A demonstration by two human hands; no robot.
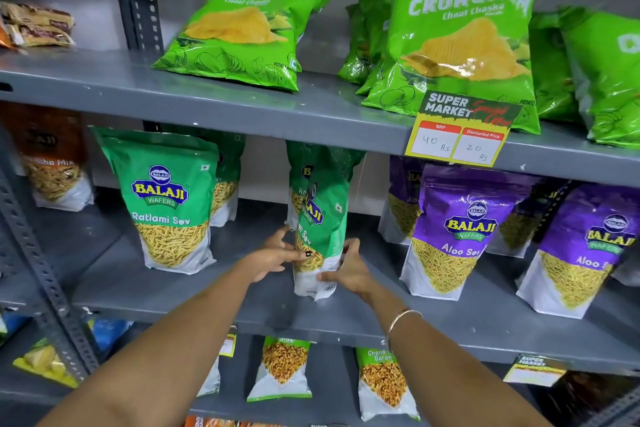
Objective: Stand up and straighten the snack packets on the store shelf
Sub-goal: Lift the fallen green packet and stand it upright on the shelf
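Working left to right along the middle shelf [145, 291], we pass an upright Ratlami Sev packet [169, 204] near its left end, already facing front. Our left hand [273, 258] comes next, fingers curled against the left side of the green sev packet [320, 236], thumb lying across its lower front. That packet stands near the shelf's front edge, roughly mid-span, twisted so its face turns sideways, its top leaning back. Our right hand [346, 270] closes on its right side low down, near the white base.

We judge it light, soft-walled and crinkly, the film slippery, the contents brittle, so we hold it low at both side seams and avoid squeezing the middle. Further right the purple Aloo Sev packets [457, 232] stand upright.
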